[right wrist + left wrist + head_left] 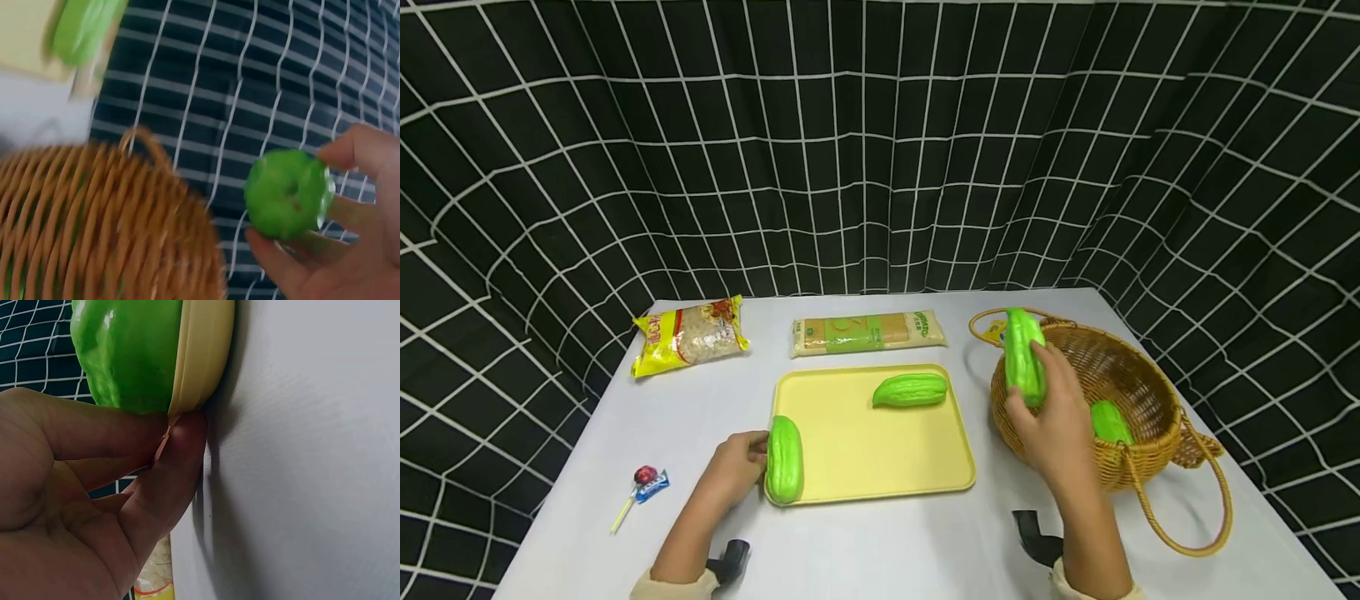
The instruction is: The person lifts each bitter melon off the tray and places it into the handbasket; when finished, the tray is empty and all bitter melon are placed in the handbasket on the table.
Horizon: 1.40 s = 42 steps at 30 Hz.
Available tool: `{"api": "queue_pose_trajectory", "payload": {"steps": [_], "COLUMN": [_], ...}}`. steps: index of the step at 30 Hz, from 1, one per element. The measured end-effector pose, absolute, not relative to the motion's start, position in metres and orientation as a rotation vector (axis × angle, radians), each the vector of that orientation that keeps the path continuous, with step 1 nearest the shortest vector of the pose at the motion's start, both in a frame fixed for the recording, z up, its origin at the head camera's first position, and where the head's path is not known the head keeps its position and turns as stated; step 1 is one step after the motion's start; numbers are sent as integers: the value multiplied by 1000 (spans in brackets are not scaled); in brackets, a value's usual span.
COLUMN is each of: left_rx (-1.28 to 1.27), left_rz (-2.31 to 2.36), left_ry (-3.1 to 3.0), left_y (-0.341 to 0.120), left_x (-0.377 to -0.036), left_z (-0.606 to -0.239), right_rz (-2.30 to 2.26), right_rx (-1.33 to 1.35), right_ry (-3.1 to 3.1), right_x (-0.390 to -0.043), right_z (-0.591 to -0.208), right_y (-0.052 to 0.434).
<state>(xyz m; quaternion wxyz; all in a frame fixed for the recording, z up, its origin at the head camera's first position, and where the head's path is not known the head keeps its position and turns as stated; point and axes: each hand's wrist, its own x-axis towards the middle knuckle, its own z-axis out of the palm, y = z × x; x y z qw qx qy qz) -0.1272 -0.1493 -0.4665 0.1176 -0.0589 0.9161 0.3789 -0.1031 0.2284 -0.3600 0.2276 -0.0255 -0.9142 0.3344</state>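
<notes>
In the head view my right hand (1060,425) grips a green bitter melon (1024,358) in the air beside the near-left rim of the wicker basket (1093,354). Its blunt round end faces the right wrist camera. Another bitter melon (1109,422) lies inside that basket. My left hand (730,471) pinches the left rim of the yellow tray (865,450) between thumb and fingers, as the left wrist view shows up close. Right beside those fingers, a bitter melon (785,462) lies along the tray's left edge. One more bitter melon (913,389) rests near the tray's far-right corner.
Behind the tray lies a long noodle packet (868,333); a yellow food bag (691,335) is at the far left. A lollipop (644,476) and a blue-wrapped candy (653,487) sit left of my left hand. The basket's handle (1213,533) sticks out toward the near right.
</notes>
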Motion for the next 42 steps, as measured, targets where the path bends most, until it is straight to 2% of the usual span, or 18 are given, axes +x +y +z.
{"api": "queue_pose_trajectory", "payload": {"steps": [11, 19, 30, 33, 36, 42], "left_rx": [-168, -170, -171, -174, -178, -181], "left_rz": [1164, 1163, 1164, 1161, 1147, 1156], "left_ry": [2661, 2657, 2671, 2677, 2685, 2680], "left_y": [-151, -150, -150, -150, -149, -148], "left_x": [-129, -128, -128, -128, -127, -128], "left_z": [-466, -467, -467, -467, -467, -469], "right_rz": [721, 640, 652, 675, 688, 824], "right_rx": [-280, -291, -290, -211, -12, 387], "right_ry": [-2647, -2790, -2670, -2550, -2399, -2576], "right_x": [-110, -112, -114, -115, -121, -118], "right_z": [-378, -378, -387, -390, -395, -405], "right_y": [273, 275, 270, 261, 239, 151]}}
